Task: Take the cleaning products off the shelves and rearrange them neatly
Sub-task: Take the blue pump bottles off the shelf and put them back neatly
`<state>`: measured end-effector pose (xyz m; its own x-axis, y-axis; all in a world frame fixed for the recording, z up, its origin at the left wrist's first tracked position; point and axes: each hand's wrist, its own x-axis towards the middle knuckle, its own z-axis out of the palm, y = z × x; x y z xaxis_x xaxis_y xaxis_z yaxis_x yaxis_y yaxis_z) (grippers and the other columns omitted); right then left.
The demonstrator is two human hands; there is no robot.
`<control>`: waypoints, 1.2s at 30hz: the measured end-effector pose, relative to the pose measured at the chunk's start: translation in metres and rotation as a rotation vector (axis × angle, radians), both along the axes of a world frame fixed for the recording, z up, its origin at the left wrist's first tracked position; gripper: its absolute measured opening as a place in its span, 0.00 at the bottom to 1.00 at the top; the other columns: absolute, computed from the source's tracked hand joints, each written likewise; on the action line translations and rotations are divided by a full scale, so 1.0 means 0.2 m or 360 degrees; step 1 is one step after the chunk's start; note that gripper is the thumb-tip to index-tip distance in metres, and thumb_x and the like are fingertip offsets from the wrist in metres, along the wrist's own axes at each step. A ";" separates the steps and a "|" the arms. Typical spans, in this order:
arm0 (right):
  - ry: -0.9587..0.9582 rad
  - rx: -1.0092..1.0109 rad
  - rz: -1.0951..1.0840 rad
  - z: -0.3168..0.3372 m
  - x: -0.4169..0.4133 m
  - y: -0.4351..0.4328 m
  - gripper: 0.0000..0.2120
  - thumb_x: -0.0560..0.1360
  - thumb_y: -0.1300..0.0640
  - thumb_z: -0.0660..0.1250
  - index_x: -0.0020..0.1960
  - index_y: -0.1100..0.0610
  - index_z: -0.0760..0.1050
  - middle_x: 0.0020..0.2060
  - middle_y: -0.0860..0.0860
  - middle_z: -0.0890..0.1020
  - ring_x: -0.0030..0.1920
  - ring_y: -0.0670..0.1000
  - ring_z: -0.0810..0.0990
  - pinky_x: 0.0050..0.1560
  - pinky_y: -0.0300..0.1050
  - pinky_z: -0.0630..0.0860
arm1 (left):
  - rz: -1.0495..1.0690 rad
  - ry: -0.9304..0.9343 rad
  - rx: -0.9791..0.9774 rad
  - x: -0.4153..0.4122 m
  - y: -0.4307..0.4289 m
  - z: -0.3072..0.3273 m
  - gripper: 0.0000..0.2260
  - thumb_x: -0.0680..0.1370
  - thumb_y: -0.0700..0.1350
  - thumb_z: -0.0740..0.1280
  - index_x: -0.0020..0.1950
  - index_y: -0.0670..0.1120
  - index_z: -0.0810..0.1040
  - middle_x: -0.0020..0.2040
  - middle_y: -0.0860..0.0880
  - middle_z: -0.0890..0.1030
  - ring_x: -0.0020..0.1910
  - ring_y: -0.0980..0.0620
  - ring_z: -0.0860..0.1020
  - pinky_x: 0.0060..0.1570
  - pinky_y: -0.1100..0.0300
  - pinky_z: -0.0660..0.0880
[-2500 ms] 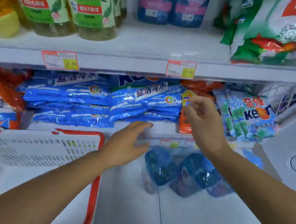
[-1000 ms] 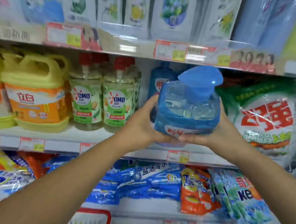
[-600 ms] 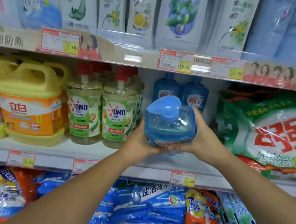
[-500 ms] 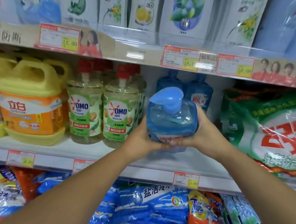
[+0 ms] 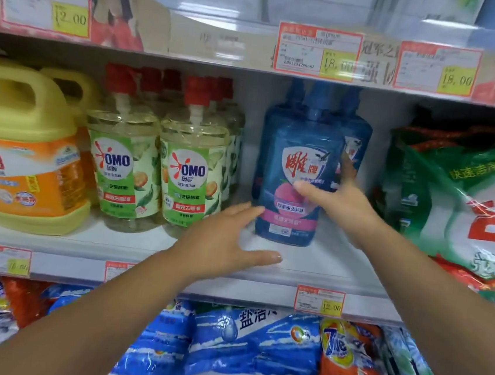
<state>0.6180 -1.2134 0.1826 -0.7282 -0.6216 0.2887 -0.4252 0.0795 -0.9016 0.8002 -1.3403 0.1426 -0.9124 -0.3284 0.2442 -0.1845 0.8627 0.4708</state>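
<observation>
Head view: blue bottle (image 5: 300,150) upright on the middle shelf (image 5: 323,265), front of its row.
Right hand (image 5: 340,207) clasps the bottle's right side, thumb across the label, fingers behind. Left hand (image 5: 222,239) is spread wide, holding nothing, fingertips at the bottle's lower left edge. OMO bottles (image 5: 191,169) stand left, green detergent bag (image 5: 458,203) right.

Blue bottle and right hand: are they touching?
Touching. The head view shows the right hand's thumb lying across the blue bottle's label, with fingers on its side.
</observation>
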 end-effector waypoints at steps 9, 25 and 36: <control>0.0125 -0.0022 -0.0070 -0.13 0.00 -0.12 0.44 0.74 0.53 0.74 0.78 0.43 0.49 0.64 0.41 0.72 0.59 0.43 0.72 0.56 0.38 0.68 | 0.0027 -0.0089 -0.0785 0.06 -0.06 -0.14 0.35 0.71 0.77 0.51 0.75 0.63 0.65 0.76 0.63 0.63 0.74 0.60 0.63 0.68 0.61 0.64; 0.0045 0.0086 -0.0242 -0.12 0.14 -0.08 0.34 0.80 0.51 0.67 0.79 0.51 0.53 0.68 0.47 0.72 0.67 0.49 0.71 0.56 0.31 0.66 | 0.0102 -0.0033 -0.0745 0.06 -0.08 -0.15 0.39 0.66 0.79 0.47 0.65 0.60 0.78 0.65 0.62 0.77 0.65 0.59 0.74 0.61 0.58 0.74; 0.0053 -0.0189 -0.0736 -0.74 0.54 0.95 0.15 0.82 0.59 0.60 0.65 0.45 0.64 0.50 0.48 0.78 0.50 0.55 0.81 0.47 0.49 0.78 | -0.0522 0.0185 -0.0067 0.27 0.61 -0.85 0.20 0.74 0.54 0.61 0.65 0.55 0.76 0.66 0.51 0.77 0.63 0.51 0.75 0.64 0.55 0.73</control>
